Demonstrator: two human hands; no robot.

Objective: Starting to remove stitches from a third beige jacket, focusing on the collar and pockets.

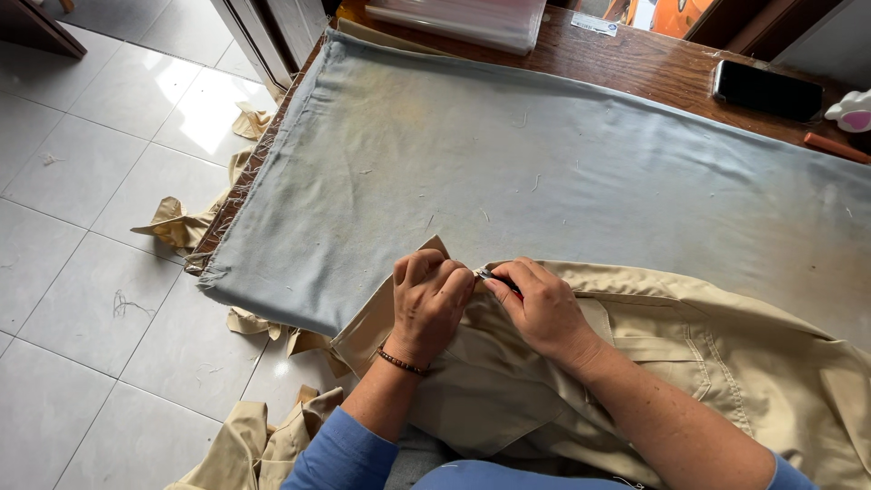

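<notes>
The left hand [430, 298] is closed in a fist on a fold of the beige garment [689, 363], with the fingers curled down and the knuckles facing up; a beaded bracelet [402, 363] sits on its wrist. The right hand [543, 308] is just beside it, almost touching, and its grip is together on a small dark tool [494, 275] with a bit of red on it; what kind of tool it is I cannot tell, because the fingers hide most of it. The tip of the tool meets the garment edge between the two hands. The garment lies under both hands and spreads away to the right of the grip and down toward the person, with a pocket flap [649, 347] near the right wrist. Beyond the grip, the grey cloth [508, 172] covers most of the desk [635, 73]. Far past the grip, at the desk's back edge, lie a roll of clear plastic [463, 20], a black phone [767, 90] and a red-brown stick [836, 148]. To the left of the grip and below the desk edge, beige scraps [181, 222] lie on the tiled floor [82, 299].
</notes>
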